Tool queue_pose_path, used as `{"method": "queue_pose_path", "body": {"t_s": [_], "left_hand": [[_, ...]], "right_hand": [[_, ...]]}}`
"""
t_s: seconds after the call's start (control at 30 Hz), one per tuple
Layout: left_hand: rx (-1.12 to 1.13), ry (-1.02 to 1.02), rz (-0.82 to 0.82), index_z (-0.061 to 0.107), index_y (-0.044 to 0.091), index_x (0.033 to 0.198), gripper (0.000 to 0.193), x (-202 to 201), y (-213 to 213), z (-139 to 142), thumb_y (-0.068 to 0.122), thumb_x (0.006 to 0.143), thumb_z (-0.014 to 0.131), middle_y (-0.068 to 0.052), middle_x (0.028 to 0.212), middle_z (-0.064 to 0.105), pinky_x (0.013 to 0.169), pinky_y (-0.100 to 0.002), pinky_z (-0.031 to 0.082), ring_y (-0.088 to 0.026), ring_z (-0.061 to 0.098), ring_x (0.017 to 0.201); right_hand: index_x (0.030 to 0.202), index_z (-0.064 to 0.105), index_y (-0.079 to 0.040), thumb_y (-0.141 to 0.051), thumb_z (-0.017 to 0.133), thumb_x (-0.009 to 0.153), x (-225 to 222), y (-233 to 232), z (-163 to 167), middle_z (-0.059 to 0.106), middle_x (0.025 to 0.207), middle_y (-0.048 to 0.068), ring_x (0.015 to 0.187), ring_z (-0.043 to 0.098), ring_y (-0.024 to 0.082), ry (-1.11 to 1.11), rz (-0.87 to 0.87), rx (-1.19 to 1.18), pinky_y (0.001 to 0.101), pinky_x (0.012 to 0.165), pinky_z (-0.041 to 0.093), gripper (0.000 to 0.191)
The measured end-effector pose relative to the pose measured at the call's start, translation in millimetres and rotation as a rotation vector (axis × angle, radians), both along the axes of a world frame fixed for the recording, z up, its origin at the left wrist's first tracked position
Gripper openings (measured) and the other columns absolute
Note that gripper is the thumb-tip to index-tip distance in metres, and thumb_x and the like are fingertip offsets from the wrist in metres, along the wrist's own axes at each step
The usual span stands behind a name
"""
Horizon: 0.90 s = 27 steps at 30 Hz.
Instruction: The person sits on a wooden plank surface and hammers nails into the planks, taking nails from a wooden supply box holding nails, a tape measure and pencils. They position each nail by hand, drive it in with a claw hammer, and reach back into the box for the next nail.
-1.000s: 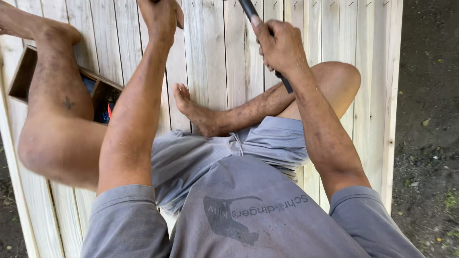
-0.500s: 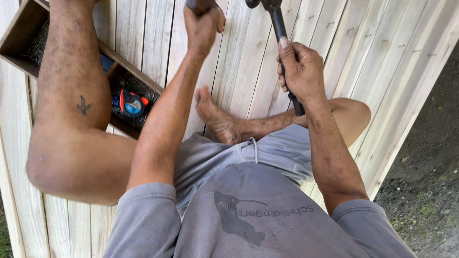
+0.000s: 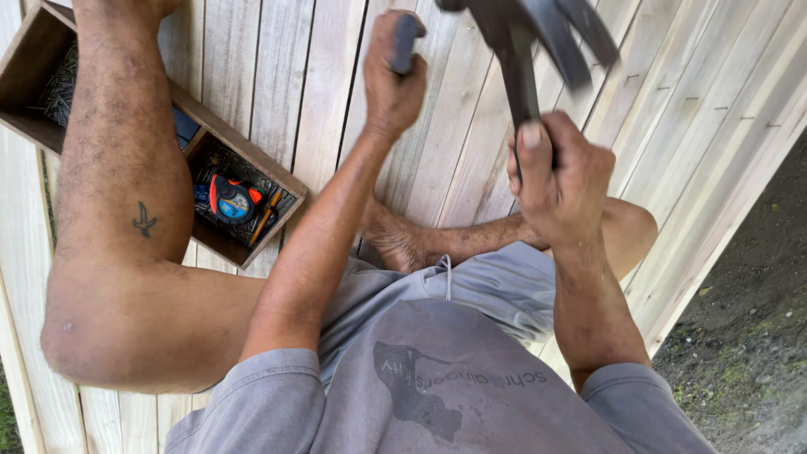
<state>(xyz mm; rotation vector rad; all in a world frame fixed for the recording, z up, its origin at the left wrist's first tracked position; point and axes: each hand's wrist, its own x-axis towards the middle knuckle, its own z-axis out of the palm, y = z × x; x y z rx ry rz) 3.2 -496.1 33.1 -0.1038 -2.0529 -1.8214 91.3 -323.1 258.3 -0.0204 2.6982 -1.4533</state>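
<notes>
Hammer [image 3: 530, 50] lifted higher in the right hand [image 3: 561, 181], claw head now in view, blurred with motion

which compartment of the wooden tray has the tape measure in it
The tray's near compartment, closest to the person's knee, holds the red and black tape measure; the far one holds a heap of nails.

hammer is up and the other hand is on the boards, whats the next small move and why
Probably bring the hammer down toward what the left hand pinches against the boards. The right hand grips the handle with the head raised and blurred; the left hand steadies a small dark piece, too blurred to identify.
</notes>
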Motion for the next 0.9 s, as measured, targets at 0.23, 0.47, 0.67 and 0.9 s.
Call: {"method": "queue_pose_path", "body": {"t_s": [0.23, 0.47, 0.67, 0.9], "left_hand": [[-0.105, 0.032, -0.002, 0.053, 0.009, 0.114, 0.034, 13, 18, 21, -0.008, 0.086, 0.062, -0.007, 0.107, 0.057, 0.091, -0.041, 0.049, -0.027, 0.056, 0.102], [-0.081, -0.088, -0.03, 0.057, 0.009, 0.11, 0.022, 9, 11, 30, -0.006, 0.096, 0.063, -0.005, 0.103, 0.057, 0.089, -0.041, 0.048, -0.027, 0.055, 0.098], [-0.063, 0.005, -0.032, 0.054, 0.01, 0.104, 0.033, 0, 9, 39, 0.001, 0.08, 0.075, -0.006, 0.101, 0.057, 0.085, -0.041, 0.047, -0.028, 0.056, 0.097], [-0.084, -0.052, -0.032, 0.056, 0.008, 0.108, 0.033, 5, 2, 32, -0.006, 0.082, 0.069, -0.007, 0.103, 0.058, 0.089, -0.041, 0.046, -0.031, 0.056, 0.099]], "right_hand": [[0.101, 0.064, 0.0, -0.04, 0.063, 0.112, 9, 4, -38, 0.06, 0.074, 0.008, 0.067, 0.061, 0.019, 0.08, 0.149, 0.403, 0.0364, 0.06, 0.049, 0.042], [0.111, 0.064, -0.001, -0.039, 0.057, 0.113, 20, 16, -36, 0.062, 0.081, 0.012, 0.07, 0.062, 0.025, 0.277, 0.171, 0.124, 0.0387, 0.064, 0.05, 0.039], [0.101, 0.066, -0.001, -0.032, 0.069, 0.108, 4, 16, -52, 0.064, 0.077, 0.012, 0.066, 0.064, 0.027, 0.043, 0.161, 0.387, 0.0365, 0.061, 0.051, 0.031], [0.117, 0.067, -0.008, -0.026, 0.067, 0.11, 22, 17, -60, 0.068, 0.085, 0.012, 0.072, 0.069, 0.027, 0.211, 0.187, 0.358, 0.0367, 0.065, 0.053, 0.02]]}}
